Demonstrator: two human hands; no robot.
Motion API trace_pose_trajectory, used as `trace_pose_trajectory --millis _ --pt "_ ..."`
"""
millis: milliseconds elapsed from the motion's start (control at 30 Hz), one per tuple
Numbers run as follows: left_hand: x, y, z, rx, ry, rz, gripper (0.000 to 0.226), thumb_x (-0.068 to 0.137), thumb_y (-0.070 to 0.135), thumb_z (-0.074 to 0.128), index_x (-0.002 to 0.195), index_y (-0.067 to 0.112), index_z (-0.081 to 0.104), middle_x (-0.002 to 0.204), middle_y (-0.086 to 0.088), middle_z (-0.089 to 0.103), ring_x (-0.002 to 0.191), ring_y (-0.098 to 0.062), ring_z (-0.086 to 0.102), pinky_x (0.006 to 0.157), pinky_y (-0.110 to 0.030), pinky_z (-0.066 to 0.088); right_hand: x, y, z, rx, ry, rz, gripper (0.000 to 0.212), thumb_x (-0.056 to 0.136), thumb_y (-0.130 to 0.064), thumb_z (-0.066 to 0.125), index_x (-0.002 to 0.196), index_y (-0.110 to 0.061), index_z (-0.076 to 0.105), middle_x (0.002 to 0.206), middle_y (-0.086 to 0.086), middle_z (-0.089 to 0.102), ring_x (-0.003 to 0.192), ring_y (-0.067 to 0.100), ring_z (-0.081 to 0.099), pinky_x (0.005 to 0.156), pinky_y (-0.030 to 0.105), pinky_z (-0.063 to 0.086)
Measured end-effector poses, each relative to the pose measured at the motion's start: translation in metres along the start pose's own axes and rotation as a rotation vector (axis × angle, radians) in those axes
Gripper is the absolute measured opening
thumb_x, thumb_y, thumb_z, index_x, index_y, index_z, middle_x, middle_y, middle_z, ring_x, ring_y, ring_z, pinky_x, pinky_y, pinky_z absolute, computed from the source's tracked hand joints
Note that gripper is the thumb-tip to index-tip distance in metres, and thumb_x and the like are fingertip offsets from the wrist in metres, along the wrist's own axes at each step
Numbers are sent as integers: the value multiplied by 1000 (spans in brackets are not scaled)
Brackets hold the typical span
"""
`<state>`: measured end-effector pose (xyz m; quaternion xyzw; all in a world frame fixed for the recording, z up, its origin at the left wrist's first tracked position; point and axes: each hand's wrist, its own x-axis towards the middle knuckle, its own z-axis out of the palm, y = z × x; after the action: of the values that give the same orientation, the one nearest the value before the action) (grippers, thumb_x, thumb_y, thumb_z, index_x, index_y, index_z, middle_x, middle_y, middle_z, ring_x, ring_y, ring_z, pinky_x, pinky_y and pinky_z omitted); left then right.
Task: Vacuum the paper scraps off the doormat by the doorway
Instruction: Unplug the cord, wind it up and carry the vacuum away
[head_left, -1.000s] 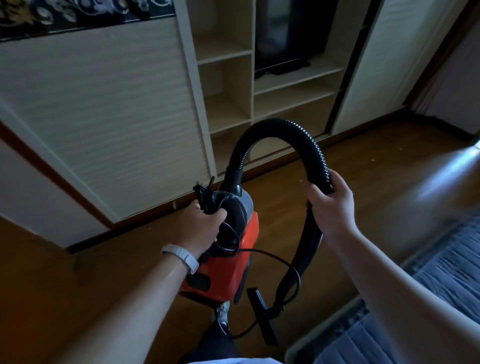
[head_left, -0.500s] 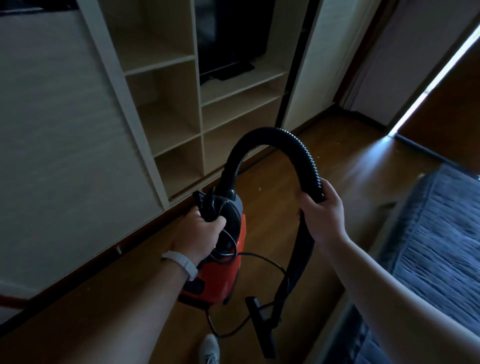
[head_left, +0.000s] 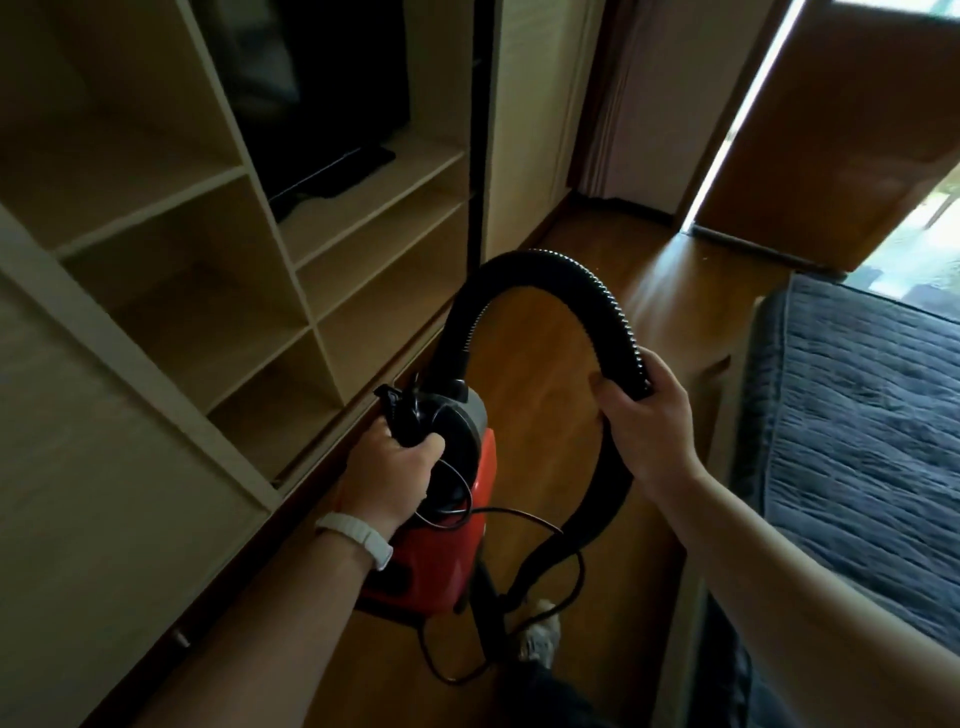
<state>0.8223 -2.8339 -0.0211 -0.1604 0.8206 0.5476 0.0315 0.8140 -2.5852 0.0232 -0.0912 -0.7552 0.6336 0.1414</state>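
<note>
I carry a small red vacuum cleaner (head_left: 441, 561) off the floor. My left hand (head_left: 387, 467) grips its black top handle, and a white band sits on that wrist. A black ribbed hose (head_left: 545, 265) arches up from the vacuum's top and comes down to my right hand (head_left: 644, 415), which is closed around it. Below that hand the hose hangs on toward a black nozzle, mostly hidden behind the vacuum. A thin black power cord (head_left: 524, 519) dangles in loops under the vacuum. No doormat or paper scraps can be made out.
A pale shelf unit (head_left: 291, 291) with a dark TV (head_left: 322, 93) lines the left. A dark quilted bed (head_left: 862, 441) fills the right. Between them runs a strip of wooden floor (head_left: 550, 374) toward a bright open doorway (head_left: 748, 119) at the far right. My shoe (head_left: 540, 634) shows below.
The view has swung right and forward along the shelf unit; the doorway and bed have come into view. Both hands keep their grips on the vacuum handle and hose.
</note>
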Motion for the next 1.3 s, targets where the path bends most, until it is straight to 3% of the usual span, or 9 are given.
trace_pose_trajectory --millis 167,300,467,600,800,1033,1133,1300 --pt "47 31 44 1 -18 -13 21 76 25 63 77 4 63 51 0 60 42 -14 59 44 -25 47 65 24 -9 77 8 35 22 86 -7 70 99 -25 66 66 3 59 56 23 56 54 38 49" --pt "84 70 85 5 -40 -22 18 70 27 61 77 11 62 51 4 59 47 -16 60 50 -33 52 124 33 -32 121 28 53 18 87 -4 68 96 -19 65 66 5 57 56 26 55 55 38 48" --pt "125 122 134 41 -51 64 16 80 13 60 74 -2 57 53 -5 54 48 -22 55 52 -44 54 189 43 -63 139 67 47 18 86 -5 67 90 -22 65 67 6 57 58 27 54 56 40 47" --pt "152 160 166 50 -45 94 17 80 13 61 77 -4 58 53 -7 55 47 -23 56 52 -50 54 225 40 -80 159 100 26 20 87 -6 67 87 -25 64 67 6 56 59 27 52 55 39 45" --pt "200 204 217 111 -128 151 19 80 11 61 69 -4 60 47 -3 56 42 -17 55 45 -28 49 275 38 -112 124 205 -25 23 86 -9 70 83 -31 63 70 4 58 62 24 54 55 36 47" --pt "283 227 280 35 -257 100 12 73 18 62 77 6 62 52 -2 60 47 -18 61 50 -39 56 354 59 -129 38 302 -17 12 87 -7 69 86 -14 60 68 3 54 60 19 49 51 29 42" --pt "327 242 307 -6 -314 81 14 77 13 64 86 2 62 54 -2 59 45 -13 58 47 -31 53 402 67 -130 11 348 -10 12 88 -5 69 86 -11 58 66 1 52 58 16 47 47 21 41" --pt "417 274 340 -22 -381 62 18 81 5 63 93 -7 57 58 -7 57 43 -11 54 42 -25 47 482 78 -119 -46 395 48 12 86 -13 71 86 -21 61 66 5 56 58 23 52 51 32 44"
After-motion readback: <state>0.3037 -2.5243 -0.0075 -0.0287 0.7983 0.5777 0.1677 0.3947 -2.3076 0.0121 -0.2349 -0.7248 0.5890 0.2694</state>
